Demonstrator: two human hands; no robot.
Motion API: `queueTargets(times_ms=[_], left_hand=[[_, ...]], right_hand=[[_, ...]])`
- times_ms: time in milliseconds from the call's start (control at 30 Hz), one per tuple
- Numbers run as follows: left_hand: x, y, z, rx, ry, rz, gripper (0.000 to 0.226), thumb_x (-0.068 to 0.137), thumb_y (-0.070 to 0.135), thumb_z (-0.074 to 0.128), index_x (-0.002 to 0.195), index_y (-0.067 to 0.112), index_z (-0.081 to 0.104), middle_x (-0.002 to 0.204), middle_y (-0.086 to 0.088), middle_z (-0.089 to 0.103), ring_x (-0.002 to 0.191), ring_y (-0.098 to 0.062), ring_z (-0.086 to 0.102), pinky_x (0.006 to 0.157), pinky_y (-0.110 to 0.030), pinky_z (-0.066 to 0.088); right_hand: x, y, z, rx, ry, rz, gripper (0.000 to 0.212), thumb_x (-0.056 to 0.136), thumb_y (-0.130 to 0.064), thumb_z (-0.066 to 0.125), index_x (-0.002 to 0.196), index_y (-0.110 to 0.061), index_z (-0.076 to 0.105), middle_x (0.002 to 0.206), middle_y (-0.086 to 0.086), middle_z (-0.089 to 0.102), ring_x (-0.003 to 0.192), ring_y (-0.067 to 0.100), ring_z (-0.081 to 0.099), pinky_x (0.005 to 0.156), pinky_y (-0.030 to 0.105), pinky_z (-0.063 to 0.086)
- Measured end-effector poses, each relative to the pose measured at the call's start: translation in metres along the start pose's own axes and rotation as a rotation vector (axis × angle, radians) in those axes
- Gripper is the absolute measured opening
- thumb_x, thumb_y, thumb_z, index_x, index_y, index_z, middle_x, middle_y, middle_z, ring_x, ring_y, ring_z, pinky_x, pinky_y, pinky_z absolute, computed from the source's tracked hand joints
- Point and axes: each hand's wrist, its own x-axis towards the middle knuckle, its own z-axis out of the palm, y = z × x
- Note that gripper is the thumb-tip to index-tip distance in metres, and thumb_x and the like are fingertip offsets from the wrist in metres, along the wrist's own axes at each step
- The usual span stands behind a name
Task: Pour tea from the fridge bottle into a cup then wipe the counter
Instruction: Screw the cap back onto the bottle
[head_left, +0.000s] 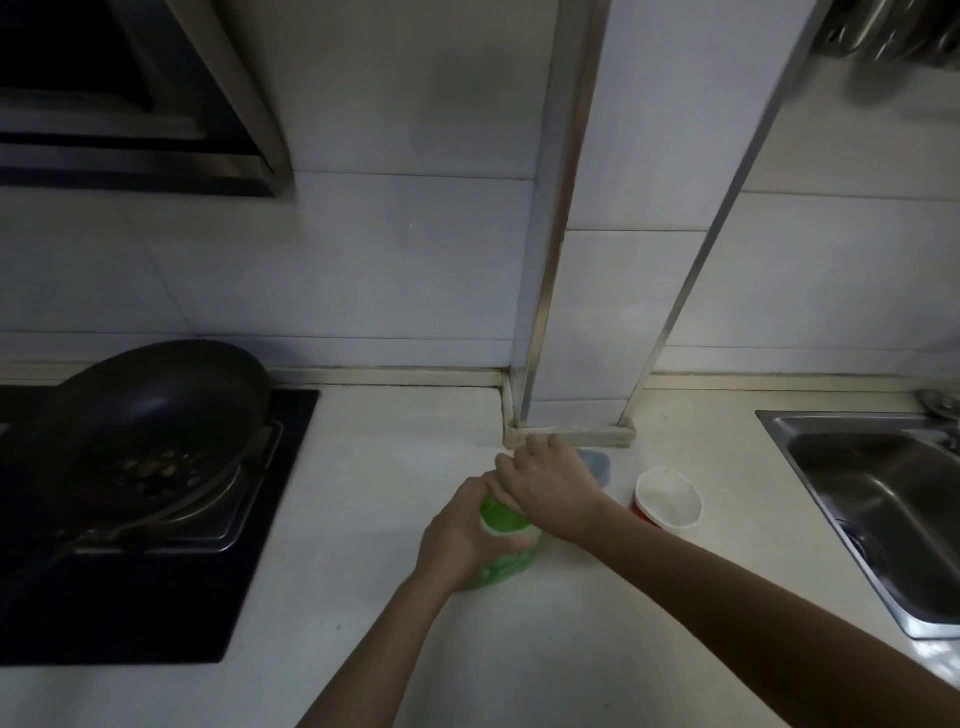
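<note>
green-labelled bottle (506, 545) upright on counter (519, 649); white cup (668, 496) near, right.

— We see a bottle (506, 548) that looks like plastic with a glossy green label, and a cup (668, 501) that looks like matt white paper.
— We'd add the shiny metal sink (878, 514), the smooth pale counter (374, 493) and the dull dark pan (156, 410).

Dim kitchen: white tiled wall (389, 260), dark range hood (130, 130), black hob (171, 613), steel sink (883, 499) at right.
</note>
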Motion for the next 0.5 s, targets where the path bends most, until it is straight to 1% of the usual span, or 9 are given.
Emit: queueTargets(times_ms=[33,67,133,200,267,333,367,433,500], left_hand=[[0.0,0.0,0.002,0.003,0.01,-0.002,0.066,0.06,0.065,0.079,0.113,0.044,0.047,0.107,0.025,0.056,0.096,-0.003,0.057,0.072,-0.024,0.042],[-0.001,0.0,0.004,0.0,0.032,0.001,0.072,0.06,0.066,0.079,0.12,0.042,0.046,0.108,0.026,0.055,0.098,-0.003,0.057,0.073,-0.023,0.043],[-0.002,0.0,0.009,-0.006,0.063,0.003,0.079,0.063,0.063,0.08,0.129,0.039,0.042,0.108,0.025,0.052,0.099,-0.003,0.056,0.077,-0.022,0.043],[-0.006,0.002,0.01,0.003,0.076,-0.032,0.073,0.068,0.059,0.08,0.126,0.036,0.042,0.104,0.022,0.05,0.096,-0.003,0.053,0.078,-0.022,0.04],[-0.005,-0.002,0.009,-0.013,0.079,-0.029,0.075,0.067,0.059,0.081,0.127,0.035,0.043,0.107,0.022,0.05,0.098,-0.004,0.053,0.081,-0.023,0.041],[-0.003,-0.005,0.006,-0.006,0.05,-0.006,0.071,0.064,0.061,0.08,0.121,0.04,0.044,0.109,0.025,0.054,0.1,-0.004,0.056,0.08,-0.024,0.046],[-0.002,-0.004,0.004,0.016,0.024,-0.004,0.066,0.064,0.062,0.079,0.116,0.043,0.045,0.109,0.025,0.055,0.098,-0.003,0.057,0.078,-0.024,0.046],[0.002,-0.004,0.002,0.04,-0.008,-0.005,0.062,0.063,0.062,0.078,0.113,0.044,0.046,0.111,0.025,0.056,0.098,-0.003,0.057,0.077,-0.025,0.047],[0.004,-0.004,0.003,0.049,-0.005,0.014,0.068,0.062,0.063,0.078,0.119,0.042,0.046,0.116,0.028,0.054,0.104,-0.004,0.058,0.081,-0.028,0.048]], right_hand=[[0.002,-0.001,-0.001,0.005,-0.025,0.014,0.028,0.087,-0.04,0.062,0.068,-0.019,0.06,0.046,-0.004,0.046,0.04,0.014,0.035,0.047,0.026,0.021],[0.005,-0.004,-0.006,0.019,-0.081,0.011,0.019,0.085,-0.031,0.067,0.073,-0.018,0.063,0.044,-0.005,0.042,0.038,0.011,0.03,0.046,0.024,0.018],[0.015,-0.015,-0.017,0.046,-0.27,0.049,0.009,0.091,-0.016,0.058,0.082,-0.014,0.059,0.053,-0.006,0.044,0.043,0.01,0.035,0.045,0.023,0.019],[0.022,-0.024,-0.02,0.089,-0.331,0.162,0.015,0.092,-0.012,0.05,0.081,-0.014,0.061,0.064,-0.005,0.052,0.054,0.012,0.049,0.047,0.023,0.026],[0.021,-0.021,-0.023,0.171,-0.256,0.202,0.03,0.097,-0.022,0.042,0.072,-0.015,0.058,0.06,-0.004,0.048,0.055,0.013,0.047,0.049,0.023,0.027],[0.012,-0.009,-0.012,0.225,-0.057,0.131,0.047,0.099,-0.037,0.03,0.059,-0.018,0.047,0.05,-0.004,0.039,0.044,0.013,0.036,0.045,0.024,0.022],[0.008,-0.003,-0.008,0.166,-0.023,0.083,0.049,0.097,-0.041,0.028,0.058,-0.019,0.046,0.048,-0.003,0.04,0.041,0.014,0.035,0.044,0.024,0.022],[0.005,0.006,0.004,0.118,0.043,0.017,0.047,0.093,-0.045,0.033,0.057,-0.019,0.049,0.047,-0.001,0.045,0.042,0.016,0.038,0.042,0.024,0.022],[0.006,0.006,-0.002,0.123,-0.013,0.036,0.051,0.092,-0.044,0.043,0.048,-0.02,0.041,0.041,-0.004,0.039,0.039,0.014,0.03,0.042,0.021,0.018]])
